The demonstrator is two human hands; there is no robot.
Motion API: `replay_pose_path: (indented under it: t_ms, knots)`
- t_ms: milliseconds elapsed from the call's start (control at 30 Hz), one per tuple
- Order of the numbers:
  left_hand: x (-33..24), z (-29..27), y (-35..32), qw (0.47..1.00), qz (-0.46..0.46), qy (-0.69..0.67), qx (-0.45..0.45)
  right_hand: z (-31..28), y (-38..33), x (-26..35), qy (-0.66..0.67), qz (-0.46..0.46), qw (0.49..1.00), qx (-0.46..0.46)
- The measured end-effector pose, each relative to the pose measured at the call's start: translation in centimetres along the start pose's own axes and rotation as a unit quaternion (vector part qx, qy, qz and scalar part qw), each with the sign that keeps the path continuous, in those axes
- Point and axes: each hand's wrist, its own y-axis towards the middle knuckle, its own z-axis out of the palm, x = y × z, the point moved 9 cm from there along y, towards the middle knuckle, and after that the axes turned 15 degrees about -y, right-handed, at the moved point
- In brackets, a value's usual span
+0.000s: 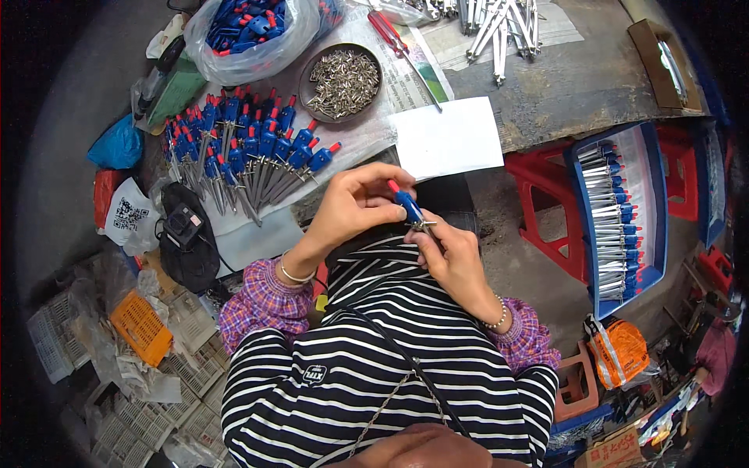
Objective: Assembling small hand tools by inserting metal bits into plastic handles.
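Note:
Over my lap I hold a small tool (407, 206) with a blue plastic body, a red tip and a metal part; its exact kind is unclear. The fingers of my left hand (360, 204) are closed on the blue body near the red tip. At the metal end, my right hand (452, 257) pinches it between thumb and fingers. To the left on the table lies a pile of similar blue tools (257, 144) with red tips and long metal shafts. Behind them stands a round bowl (303, 87) of small metal pins or screws.
A plastic bag (292, 51) of blue and red parts sits at the far left. A red-handled screwdriver (402, 51), white paper (449, 140) and metal strips (503, 35) lie on the table. Rightward, a blue tray (651, 226) of lined-up tools stands by red stools (546, 175).

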Motion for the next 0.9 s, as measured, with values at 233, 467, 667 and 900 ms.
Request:
replay_pose_path:
  t_ms: [233, 467, 667, 900]
  knots:
    - [0.8, -0.9, -0.1, 0.999, -0.046, -0.013, -0.013, 0.3, -0.3, 0.3, -0.006, -0.019, 1.000, 0.007]
    - [0.9, -1.1, 0.2, 0.998, -0.056, 0.030, -0.001, 0.9, 0.0, -0.6, 0.053, 0.030, 0.995, 0.073]
    - [1.0, -0.7, 0.4, 0.991, -0.084, 0.102, 0.026, 2.5, -0.2, -2.8, 0.216, 0.136, 0.955, 0.155]
    - [-1.7, 1.5, 0.7, 0.945, 0.061, 0.282, 0.155, 2.9, -0.6, -3.1, 0.338, 0.179, 0.899, 0.212]
